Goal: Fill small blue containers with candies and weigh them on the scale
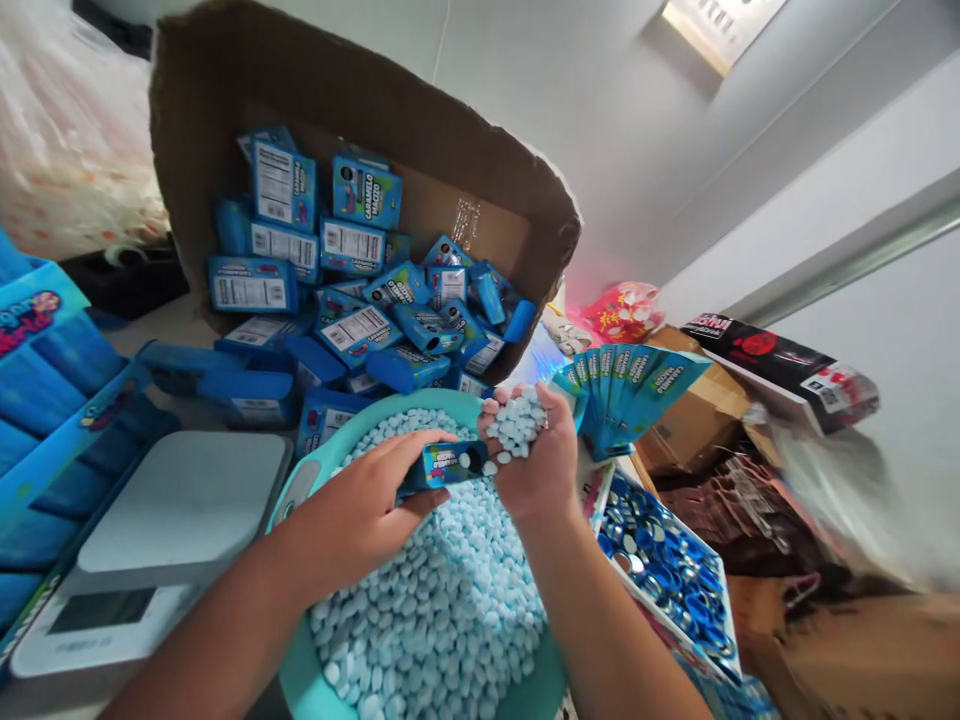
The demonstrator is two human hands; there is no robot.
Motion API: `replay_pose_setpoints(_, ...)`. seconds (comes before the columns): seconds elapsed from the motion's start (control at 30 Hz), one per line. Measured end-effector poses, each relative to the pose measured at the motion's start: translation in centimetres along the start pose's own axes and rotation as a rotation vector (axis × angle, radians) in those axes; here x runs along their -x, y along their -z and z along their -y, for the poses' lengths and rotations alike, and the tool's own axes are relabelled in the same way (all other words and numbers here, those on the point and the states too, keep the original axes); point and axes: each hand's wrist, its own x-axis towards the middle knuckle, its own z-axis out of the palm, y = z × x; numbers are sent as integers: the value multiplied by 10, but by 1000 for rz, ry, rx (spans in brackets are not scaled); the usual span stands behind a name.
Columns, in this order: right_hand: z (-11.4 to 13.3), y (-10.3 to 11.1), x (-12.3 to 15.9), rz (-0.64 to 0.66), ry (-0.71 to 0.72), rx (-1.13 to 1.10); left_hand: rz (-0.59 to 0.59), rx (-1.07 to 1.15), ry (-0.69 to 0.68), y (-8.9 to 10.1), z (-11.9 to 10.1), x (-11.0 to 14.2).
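Two hands meet over one tub. The left hand (375,500) pinches one little blue box (435,465) between thumb and fingers. The box is flat and shiny, and its round hole points at the other hand. The right hand (541,480) is curled like a cup, palm up, full of pale blue candies (517,425). They are small, round and chalky-looking, too many to count, and a few sit right by the hole.

Under both hands is the tub (300,680), smooth and blue-green, with lots more candies in it. Left of the left hand lies one flat scale (184,500) with round corners and a dark screen. Right of the right hand is a heap of shiny blue and silver bits (664,560). Past that hand, at least six blue strips (634,390) spread like a fan. Farthest past the left hand, one brown cardboard carton (225,80) stands with more than twenty blue boxes (360,330) piled in and before it.
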Motion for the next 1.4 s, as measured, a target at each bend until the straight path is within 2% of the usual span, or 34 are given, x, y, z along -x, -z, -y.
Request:
replay_pose_setpoints(0.1, 0, -1, -1, -40, -97, -85, 27, -3, -7, 0, -1, 2)
replay_pose_setpoints(0.37, 0, -2, 3, -14, -114, -117, 50, -9, 38, -2, -1, 4)
replay_pose_setpoints(0.47, 0, -1, 6, 31, -55, -76, 35, -3, 23, -4, 1, 3)
replay_pose_setpoints(0.63, -7, 0, 9, 133, 110, 53, -59, 35, -5, -7, 4, 4)
replay_pose_setpoints(0.8, -16, -1, 9, 130, 222, 78, -36, -53, -230, -9, 5, 1)
replay_pose_setpoints(0.93, -17, -1, 6, 142, 230, 71, -30, -69, -278, -11, 5, -1)
replay_pose_setpoints(1.1, -18, 1, 4, 147, 262, 57, -48, -118, -254, -14, 6, 0)
replay_pose_setpoints(1.3, -22, 1, 5, 200, 322, 108, -103, -123, 18, -13, 0, 5)
replay_pose_setpoints(1.4, -23, 0, 7, 185, 334, 106, -93, -112, 31, -11, -5, 4)
